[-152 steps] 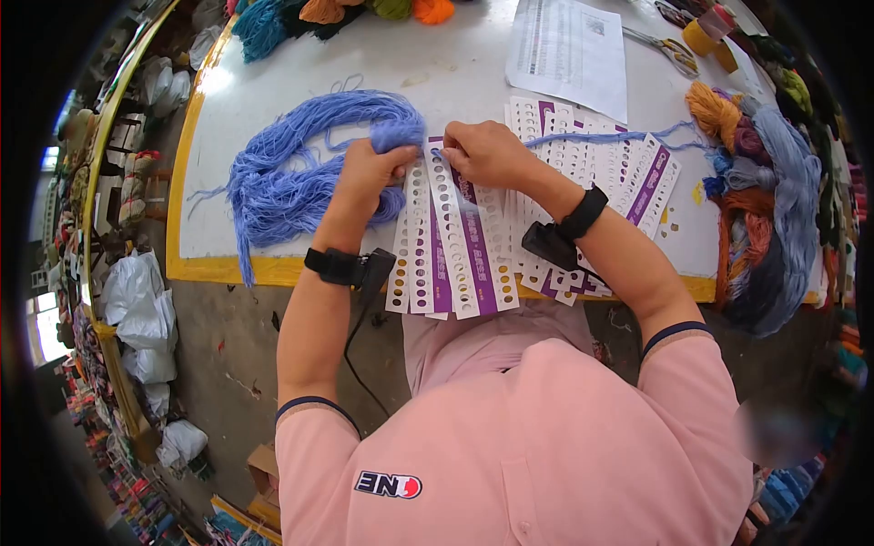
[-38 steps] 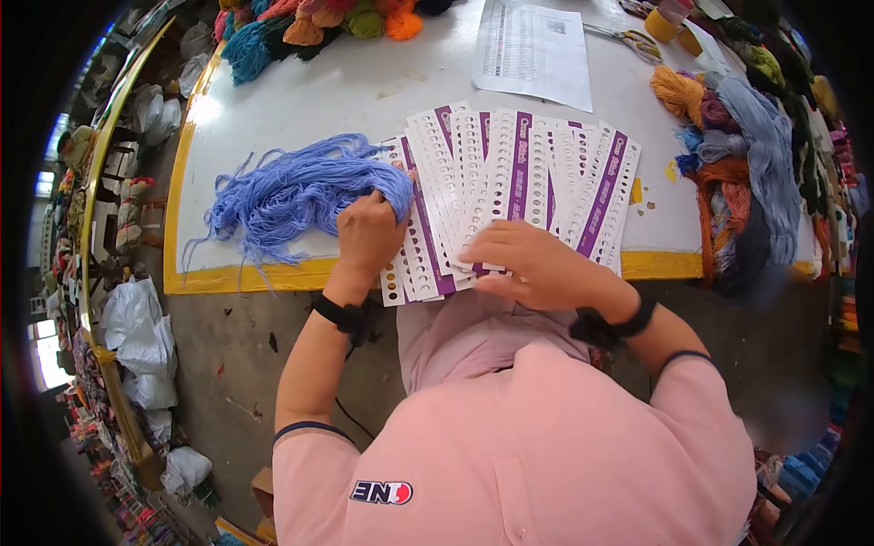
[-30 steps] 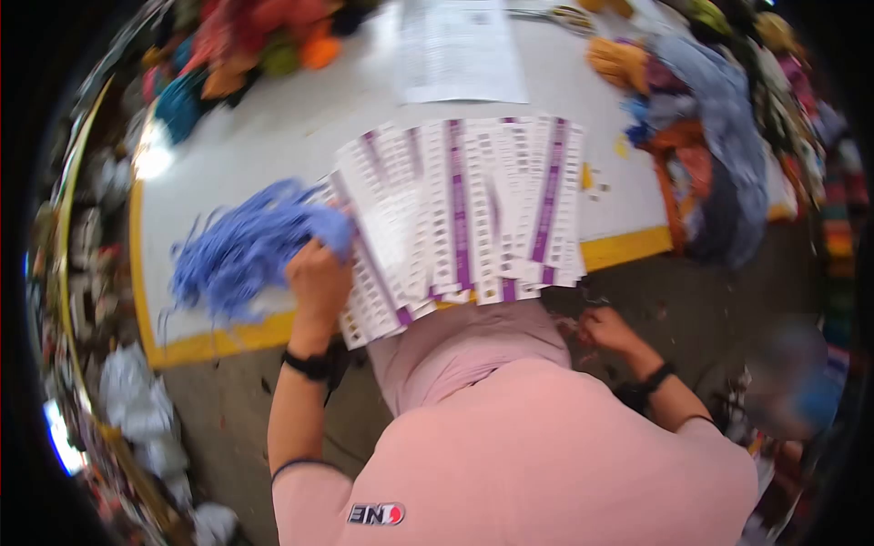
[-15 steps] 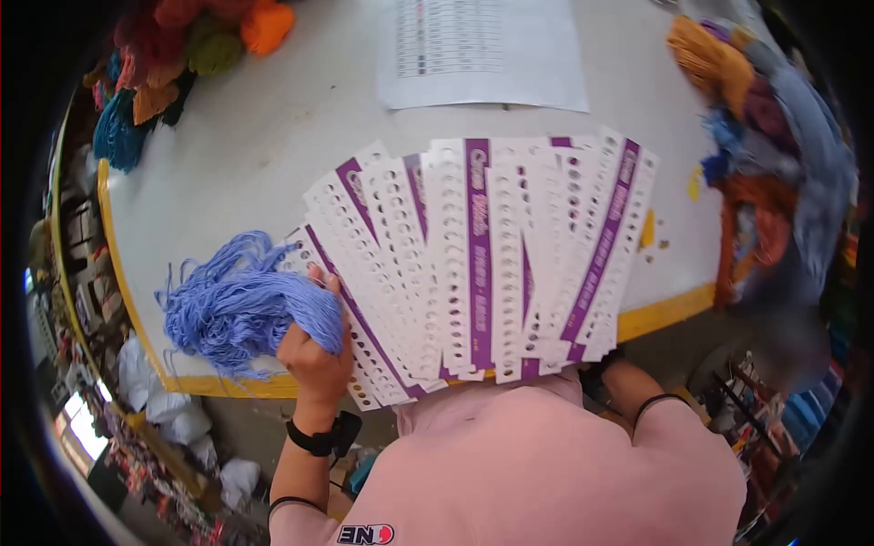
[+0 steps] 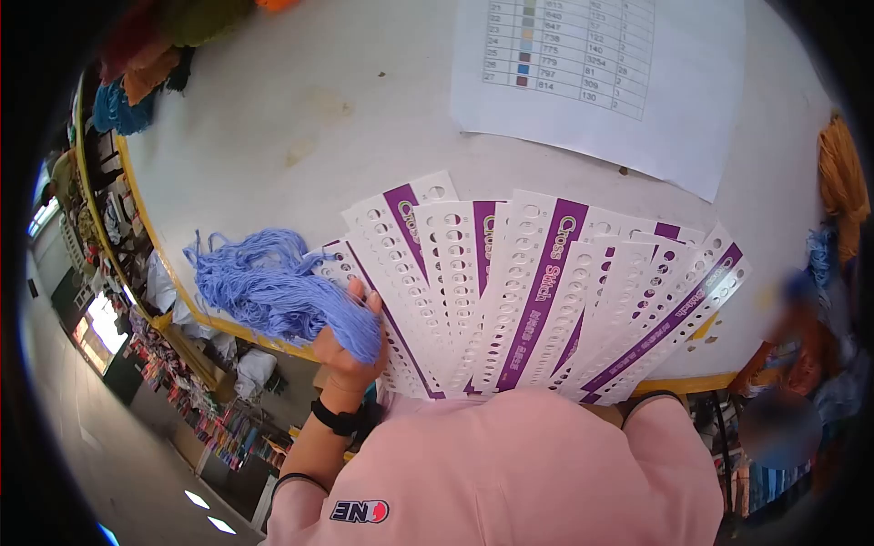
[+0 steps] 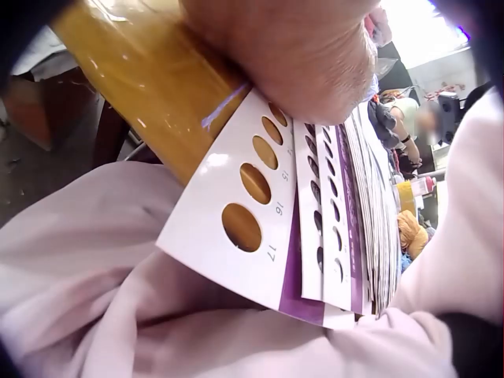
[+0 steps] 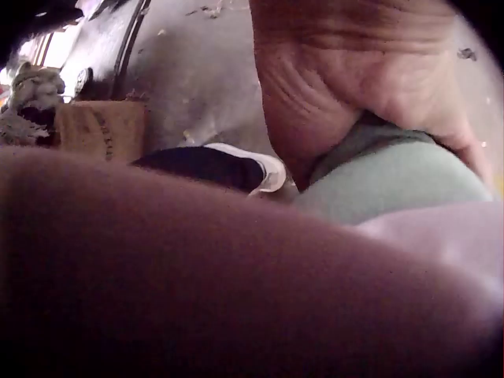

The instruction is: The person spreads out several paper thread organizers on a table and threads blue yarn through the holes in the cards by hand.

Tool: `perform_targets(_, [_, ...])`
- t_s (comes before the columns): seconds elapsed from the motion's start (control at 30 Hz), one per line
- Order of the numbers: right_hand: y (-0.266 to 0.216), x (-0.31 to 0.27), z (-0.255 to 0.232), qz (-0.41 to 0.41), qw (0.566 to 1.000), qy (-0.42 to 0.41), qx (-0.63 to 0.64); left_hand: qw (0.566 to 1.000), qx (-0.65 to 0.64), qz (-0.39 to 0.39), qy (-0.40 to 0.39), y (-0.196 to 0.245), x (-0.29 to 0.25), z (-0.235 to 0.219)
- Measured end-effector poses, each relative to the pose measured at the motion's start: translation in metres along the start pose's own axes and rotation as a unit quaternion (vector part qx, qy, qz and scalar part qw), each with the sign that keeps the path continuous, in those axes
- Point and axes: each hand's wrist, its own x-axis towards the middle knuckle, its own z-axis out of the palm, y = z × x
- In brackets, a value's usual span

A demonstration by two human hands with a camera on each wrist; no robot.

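My left hand [image 5: 342, 364] holds the end of a blue yarn skein [image 5: 259, 282] at the table's front edge, its fingertips beside the leftmost card. Fanned white-and-purple hole cards [image 5: 539, 282] lie to its right, overhanging the edge. In the left wrist view the hand [image 6: 291, 59] is above a numbered card [image 6: 206, 248], with a strand of blue yarn [image 6: 224, 107] beside it. Out of the head view, my right hand [image 7: 358, 87] is low down against a pale green rounded surface [image 7: 394, 177]; its fingers are mostly hidden.
A printed colour chart [image 5: 592, 118] lies behind the cards. Coloured yarn bundles stand at the back left [image 5: 123, 107] and far right [image 5: 842, 177]. Yellow tape [image 5: 264, 338] borders the table. A brown box [image 7: 102, 130] and a shoe [image 7: 272, 172] are on the floor.
The right hand has left the cards and dropped below the table, out of the head view. The left hand, earlier at the cards' edge, still grips the blue skein. The view has moved closer to the table.
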Motion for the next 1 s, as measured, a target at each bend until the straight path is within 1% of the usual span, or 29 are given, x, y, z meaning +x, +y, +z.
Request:
perform_targets(0.1, [0.010, -0.001, -0.021, -0.005, 1.000, 0.022, -0.015, 1.000, -0.019, 0.002, 0.015, -0.001, 0.001, 0.002])
perform_targets(0.13, [0.014, 0.003, -0.027, -0.002, 0.999, 0.035, -0.021, 0.999, -0.021, 0.004, 0.036, -0.003, 0.000, 0.006])
perform_targets(0.17, [0.020, 0.008, -0.032, 0.001, 0.998, 0.048, -0.030, 0.999, -0.013, 0.006, 0.031, -0.002, 0.001, 0.003])
perform_targets(0.23, [0.028, 0.014, -0.035, 0.005, 0.996, 0.074, -0.046, 0.999, -0.007, 0.018, 0.028, 0.003, 0.010, -0.005])
perform_targets(0.37, [0.030, 0.028, -0.037, 0.000, 0.986, 0.137, -0.090, 0.996, 0.028, 0.050, 0.075, -0.002, -0.002, -0.001])
perform_targets(0.43, [0.025, 0.032, -0.030, 0.000, 0.980, 0.161, -0.119, 0.999, -0.004, 0.012, 0.049, 0.001, -0.015, -0.007])
perform_targets(0.47, [0.021, 0.029, -0.026, 0.000, 0.976, 0.172, -0.136, 0.997, -0.024, 0.026, 0.064, -0.002, -0.021, -0.005])
perform_targets(0.5, [0.018, 0.023, -0.025, 0.000, 0.971, 0.186, -0.149, 0.997, -0.037, 0.027, 0.056, 0.000, -0.025, -0.010])
perform_targets(0.57, [0.003, -0.004, -0.025, -0.007, 0.958, 0.206, -0.201, 0.992, -0.058, 0.042, 0.103, -0.002, -0.031, -0.003])
perform_targets(0.6, [-0.008, -0.027, -0.028, -0.023, 0.947, 0.217, -0.235, 0.991, -0.056, 0.044, 0.111, -0.001, -0.035, -0.003])
perform_targets(0.63, [-0.022, -0.059, -0.024, -0.064, 0.935, 0.241, -0.253, 0.990, -0.053, 0.046, 0.120, -0.001, -0.036, -0.003])
perform_targets(0.67, [-0.038, -0.098, -0.019, -0.157, 0.918, 0.293, -0.218, 0.990, -0.049, 0.044, 0.128, -0.001, -0.037, -0.003])
perform_targets(0.7, [-0.068, -0.150, -0.009, -0.254, 0.889, 0.334, -0.184, 0.988, -0.043, 0.049, 0.137, 0.000, -0.038, -0.003])
perform_targets(0.73, [-0.095, -0.188, -0.006, -0.328, 0.873, 0.334, -0.134, 0.988, -0.036, 0.053, 0.143, 0.001, -0.040, -0.003])
perform_targets(0.77, [-0.122, -0.210, -0.011, -0.401, 0.850, 0.330, -0.084, 0.987, -0.028, 0.057, 0.148, -0.001, -0.041, -0.002])
perform_targets(0.8, [-0.144, -0.212, -0.015, -0.432, 0.781, 0.442, -0.094, 0.984, -0.021, 0.062, 0.167, -0.003, -0.040, 0.002])
perform_targets(0.83, [-0.166, -0.212, -0.023, -0.455, 0.698, 0.543, -0.103, 0.984, -0.014, 0.063, 0.166, -0.004, -0.039, 0.001])
perform_targets(0.87, [-0.189, -0.207, -0.042, -0.450, 0.638, 0.603, -0.164, 0.985, -0.008, 0.061, 0.163, -0.005, -0.040, 0.001])
perform_targets(0.9, [-0.206, -0.194, -0.065, -0.440, 0.574, 0.653, -0.222, 0.986, -0.003, 0.055, 0.155, -0.005, -0.043, 0.003])
perform_targets(0.93, [-0.215, -0.175, -0.092, -0.421, 0.513, 0.685, -0.301, 0.986, -0.001, 0.058, 0.159, -0.009, -0.044, 0.008])
perform_targets(0.97, [-0.221, -0.157, -0.112, -0.399, 0.441, 0.710, -0.378, 0.985, -0.001, 0.053, 0.163, -0.010, -0.048, 0.008])
perform_targets(1.0, [-0.216, -0.148, -0.119, -0.379, 0.478, 0.693, -0.384, 0.984, 0.000, 0.050, 0.170, -0.008, -0.047, 0.006])
